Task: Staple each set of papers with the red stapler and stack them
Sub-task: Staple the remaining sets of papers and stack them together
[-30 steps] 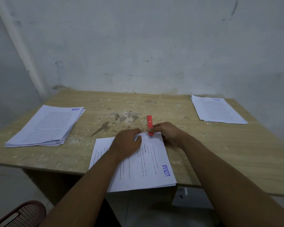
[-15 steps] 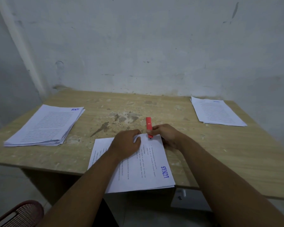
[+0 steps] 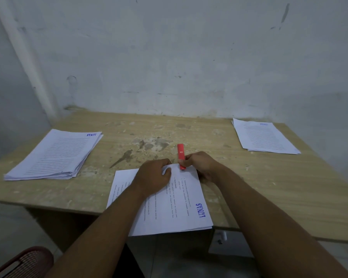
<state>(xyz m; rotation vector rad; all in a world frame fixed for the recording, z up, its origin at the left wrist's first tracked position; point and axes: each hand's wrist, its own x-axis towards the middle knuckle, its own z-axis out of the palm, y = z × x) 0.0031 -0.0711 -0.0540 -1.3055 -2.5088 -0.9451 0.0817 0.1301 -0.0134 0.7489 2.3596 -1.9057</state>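
Note:
A set of white printed papers (image 3: 175, 205) stamped "LUNAS" lies at the near edge of the wooden table (image 3: 269, 187), overhanging it. My left hand (image 3: 154, 175) rests on the set's far edge with curled fingers pinching the paper. The slim red stapler (image 3: 180, 156) sits over the set's far corner, pointing away from me. My right hand (image 3: 199, 164) grips the stapler's near end with thumb and fingers.
A thick stack of printed sets (image 3: 54, 155) lies at the table's left. A thinner pile of papers (image 3: 263, 137) lies at the far right by the wall. A red woven chair (image 3: 22, 261) shows at the bottom left.
Both hands and the stapler stay in the same place on the paper's far corner; only the view has shifted slightly.

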